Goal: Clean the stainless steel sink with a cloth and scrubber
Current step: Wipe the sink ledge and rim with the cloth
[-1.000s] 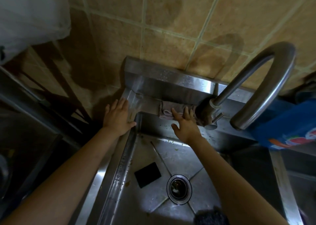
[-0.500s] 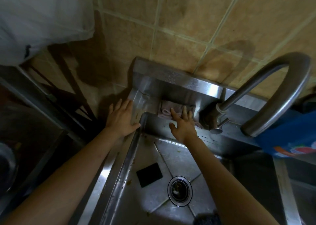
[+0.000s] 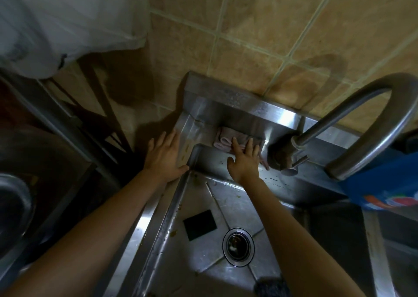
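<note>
The step in hand looks like wiping the sink's (image 3: 158, 235) back ledge: the right hand (image 3: 245, 164), at the centre of the frame, presses the cloth (image 3: 226, 139) flat against the ledge with straight, spread fingers (image 3: 235, 144), while the left hand (image 3: 164, 155), just left of it, rests open on the sink's corner rim, fingers straight, seemingly as a brace. The cloth is a folded, pinkish-grey pad lying between the corner and the tap (image 3: 352, 125) base, which sits just to its right. The next move probably calls for sliding the cloth along the ledge under steady pressure, working round the tap base without bunching the folds. The basin, in the lower middle of the frame, is dull steel flecked with brownish bits along its left wall and back edge; a dark square, likely the scrubber (image 3: 199, 224), lies flat on the floor beside the drain (image 3: 238, 247), untouched.
</note>
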Available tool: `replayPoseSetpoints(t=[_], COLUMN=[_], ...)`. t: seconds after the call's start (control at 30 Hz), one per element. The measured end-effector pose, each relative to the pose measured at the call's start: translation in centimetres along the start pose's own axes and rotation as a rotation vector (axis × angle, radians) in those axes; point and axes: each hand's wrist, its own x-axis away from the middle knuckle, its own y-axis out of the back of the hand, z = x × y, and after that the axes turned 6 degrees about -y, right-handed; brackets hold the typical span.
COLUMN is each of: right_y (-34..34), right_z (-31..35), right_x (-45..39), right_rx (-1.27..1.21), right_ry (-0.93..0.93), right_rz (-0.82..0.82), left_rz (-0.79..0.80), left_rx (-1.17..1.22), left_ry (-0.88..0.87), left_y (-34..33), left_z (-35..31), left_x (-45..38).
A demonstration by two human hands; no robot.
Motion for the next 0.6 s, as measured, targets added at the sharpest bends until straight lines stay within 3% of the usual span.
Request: replayPoseSetpoints(t=[0.43, 0.6], right_y=[0.5, 0.4], right_z=[-0.2, -0.7], right_x=[-0.5, -0.3], right_rx=[0.182, 0.150], right_ry=[0.197, 0.161], right_rz=[-0.071, -0.084], left_rz=[-0.021, -0.038], left_rx=[0.047, 0.031], left_ry=[-0.012, 0.002], left_y=[-0.7, -1.0], left_z=[0.6, 0.5], left_x=[1.1, 1.6])
